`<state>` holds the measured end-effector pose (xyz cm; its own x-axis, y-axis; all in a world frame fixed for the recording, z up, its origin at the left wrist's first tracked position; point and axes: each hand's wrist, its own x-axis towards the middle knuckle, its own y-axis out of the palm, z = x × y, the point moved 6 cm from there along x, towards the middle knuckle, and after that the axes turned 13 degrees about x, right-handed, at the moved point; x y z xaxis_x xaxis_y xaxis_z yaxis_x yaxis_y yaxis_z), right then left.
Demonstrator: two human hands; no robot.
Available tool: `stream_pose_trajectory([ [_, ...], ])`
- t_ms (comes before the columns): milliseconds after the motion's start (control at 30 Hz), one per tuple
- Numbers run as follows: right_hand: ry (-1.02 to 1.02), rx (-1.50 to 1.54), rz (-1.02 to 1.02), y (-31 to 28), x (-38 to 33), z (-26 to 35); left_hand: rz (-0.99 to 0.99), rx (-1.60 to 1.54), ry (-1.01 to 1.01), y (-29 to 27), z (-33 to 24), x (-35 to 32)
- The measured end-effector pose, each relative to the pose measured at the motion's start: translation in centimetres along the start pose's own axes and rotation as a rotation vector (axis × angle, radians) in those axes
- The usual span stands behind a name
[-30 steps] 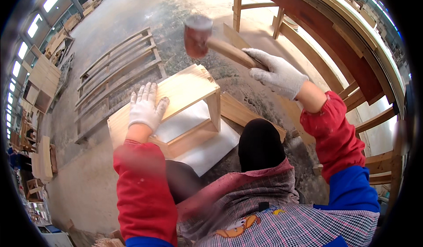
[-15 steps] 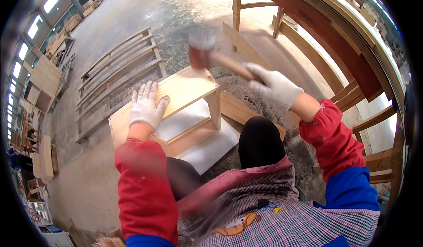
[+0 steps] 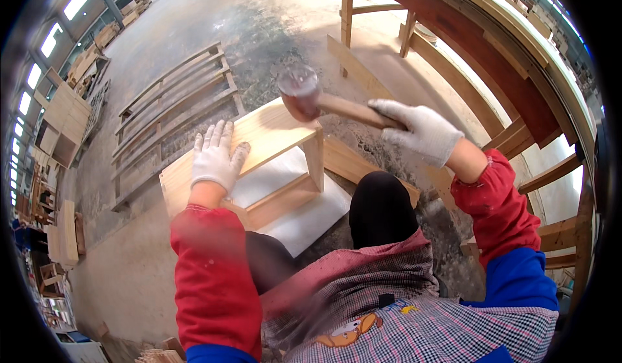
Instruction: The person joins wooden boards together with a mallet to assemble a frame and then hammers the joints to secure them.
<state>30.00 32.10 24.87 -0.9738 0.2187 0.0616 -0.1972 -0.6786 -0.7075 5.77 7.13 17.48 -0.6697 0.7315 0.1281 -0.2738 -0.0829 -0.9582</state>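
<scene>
Gripped by its wooden handle in my gloved right hand [image 3: 424,131] is a mallet [image 3: 300,94] with a reddish-brown head and a pale, worn face. The head is at the far right corner of a light wooden box frame [image 3: 272,126]; whether it touches the wood I cannot tell. My gloved left hand [image 3: 217,159] lies flat with fingers spread on the frame's top board, toward its left end. The frame is open on the side facing me. Beneath it lies a white sheet [image 3: 304,228], partly covered by my knee.
A slatted wooden pallet [image 3: 172,113] lies on the floor at the left. Right of the frame rests a loose board [image 3: 350,164]. A long wooden workbench [image 3: 466,45] runs along the right side. Stacked panels and a cabinet [image 3: 65,123] stand at the far left.
The mallet has shifted slightly right and down, and my right hand has moved right and a little lower with it. My left hand and the box frame stay in place.
</scene>
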Motion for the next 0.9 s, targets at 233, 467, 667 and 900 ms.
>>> stream_pose_trajectory([
  [233, -0.013, 0.181, -0.051, 2.5, -1.2, -0.4, -0.060, 0.012, 0.006, 0.4, 0.3, 0.2],
  [467, -0.137, 0.148, -0.161, -1.9, -0.1, 1.2, -0.113, 0.021, 0.023, 0.3, 0.1, -0.3],
  [667, 0.050, 0.068, -0.031, 1.3, 0.8, -2.7, -0.070, -0.014, 0.023, 0.3, -0.2, 0.1],
  [900, -0.033, 0.324, -0.239, -0.3, 1.6, -0.4, -0.072, 0.006, 0.024, 0.4, 0.2, -0.1],
])
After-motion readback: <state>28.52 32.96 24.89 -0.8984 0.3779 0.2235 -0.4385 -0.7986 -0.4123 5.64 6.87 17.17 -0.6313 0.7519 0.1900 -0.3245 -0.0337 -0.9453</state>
